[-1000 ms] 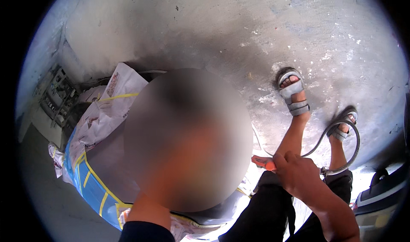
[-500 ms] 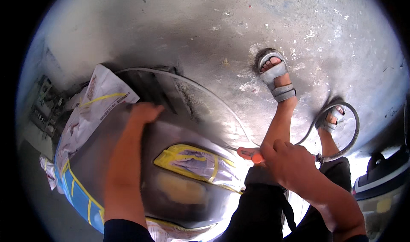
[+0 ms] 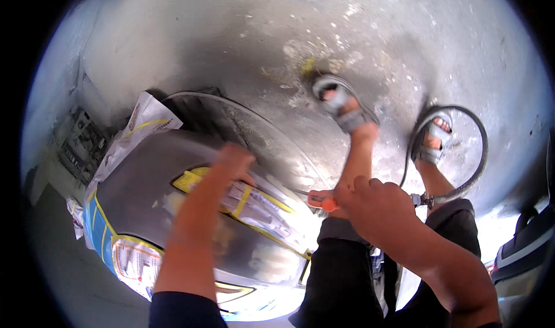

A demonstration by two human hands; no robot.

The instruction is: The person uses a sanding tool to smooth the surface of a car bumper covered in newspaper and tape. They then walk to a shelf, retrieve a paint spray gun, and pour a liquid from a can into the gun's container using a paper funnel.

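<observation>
A grey car bumper-like panel (image 3: 151,180) curves across the left, with pale and tan patches on it. Yellow tape and printed paper mask a long recess (image 3: 245,198) in its surface. My left hand (image 3: 234,161), somewhat blurred, lies on the panel at the upper edge of this masked strip. Its thumb stands apart, the other fingertips are hard to see, and no held thing shows. Over my leg, my right hand (image 3: 378,207) is closed around an orange air blow gun (image 3: 321,200), whose front end faces the panel. Behind that hand a metal fitting (image 3: 422,200) joins a dark hose (image 3: 484,148).
The hose loops around my sandalled right foot (image 3: 435,136); another stretch (image 3: 254,109) runs behind the panel. My left foot (image 3: 345,105) stands on the stained concrete floor (image 3: 399,50). Masking paper (image 3: 136,122) juts from the panel's far end. A dark bag-like object (image 3: 523,247) sits at right.
My left hand has moved right along the panel to the taped strip. My right hand and the blow gun have shifted slightly left. My left foot has moved left.
</observation>
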